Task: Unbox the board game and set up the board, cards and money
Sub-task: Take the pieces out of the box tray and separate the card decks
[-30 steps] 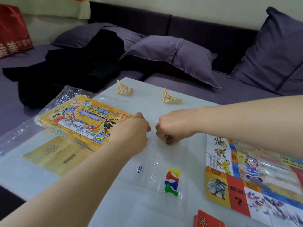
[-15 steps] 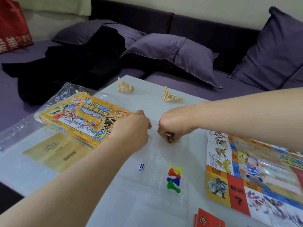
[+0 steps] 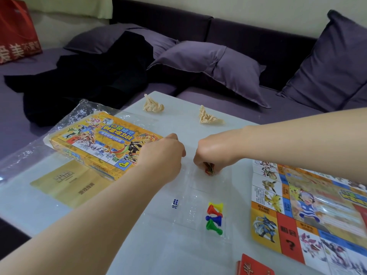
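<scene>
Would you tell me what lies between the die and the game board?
Four coloured pawns, lying in a cluster, as the head view shows.

A glossy, reflective white tabletop (image 3: 103, 225) carries a shiny printed cardboard box (image 3: 103, 143) on crinkled clear plastic wrap (image 3: 65, 124). Nearer lie smooth plastic pawns (image 3: 214, 217) and clear film (image 3: 188, 215). At right is a glossy paper board (image 3: 317, 215). On the far side are crumpled paper wads (image 3: 153, 106) and matt cloth cushions (image 3: 214, 64).

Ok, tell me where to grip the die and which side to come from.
Pinch the die by two opposite side faces, coming straight down from above. It is a small cube lying flat on the table, apart from the pawns, so no side is blocked.
</scene>
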The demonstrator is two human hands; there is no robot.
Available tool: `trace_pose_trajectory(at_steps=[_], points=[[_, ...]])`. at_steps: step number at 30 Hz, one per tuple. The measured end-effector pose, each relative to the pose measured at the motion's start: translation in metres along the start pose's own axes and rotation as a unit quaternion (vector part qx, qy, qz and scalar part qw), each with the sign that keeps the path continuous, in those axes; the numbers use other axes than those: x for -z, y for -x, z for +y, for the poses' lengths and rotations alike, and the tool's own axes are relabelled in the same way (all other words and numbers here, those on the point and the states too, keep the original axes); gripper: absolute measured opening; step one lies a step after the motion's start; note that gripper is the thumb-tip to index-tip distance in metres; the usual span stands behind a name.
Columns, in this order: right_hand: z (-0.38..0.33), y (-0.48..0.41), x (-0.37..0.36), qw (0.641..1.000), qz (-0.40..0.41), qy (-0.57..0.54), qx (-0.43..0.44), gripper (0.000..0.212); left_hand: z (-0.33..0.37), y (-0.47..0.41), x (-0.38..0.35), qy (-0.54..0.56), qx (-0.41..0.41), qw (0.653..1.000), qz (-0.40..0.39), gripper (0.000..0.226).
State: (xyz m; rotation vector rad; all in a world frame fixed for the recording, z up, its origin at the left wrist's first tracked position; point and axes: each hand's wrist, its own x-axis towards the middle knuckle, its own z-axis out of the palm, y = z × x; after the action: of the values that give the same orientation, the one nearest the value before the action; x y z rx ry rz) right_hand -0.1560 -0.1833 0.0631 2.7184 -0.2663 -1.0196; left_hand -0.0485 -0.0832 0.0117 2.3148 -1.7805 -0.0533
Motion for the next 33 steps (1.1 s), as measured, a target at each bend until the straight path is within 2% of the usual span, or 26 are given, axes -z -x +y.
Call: trace_pose_trajectory(at_steps=[6, 19, 24, 33], points=[[-0.001, 0.001, -0.004, 1.000, 0.021, -0.008, -0.012, 0.031, 0.000, -0.001, 0.001, -0.004, 0.003, 1.000, 0.002, 0.034], [0.000, -0.002, -0.010, 1.000, 0.018, -0.010, -0.008, 0.019, 0.000, -0.002, 0.000, -0.006, 0.010, 1.000, -0.003, 0.037], [0.001, -0.003, -0.009, 0.999, 0.021, -0.030, -0.003, 0.026, 0.000, -0.003, 0.000, -0.002, 0.007, 1.000, -0.006, 0.037], [-0.003, -0.006, -0.009, 0.999, -0.028, 0.030, -0.007, 0.019, 0.004, -0.003, 0.003, -0.007, 0.007, 1.000, -0.007, 0.040]])
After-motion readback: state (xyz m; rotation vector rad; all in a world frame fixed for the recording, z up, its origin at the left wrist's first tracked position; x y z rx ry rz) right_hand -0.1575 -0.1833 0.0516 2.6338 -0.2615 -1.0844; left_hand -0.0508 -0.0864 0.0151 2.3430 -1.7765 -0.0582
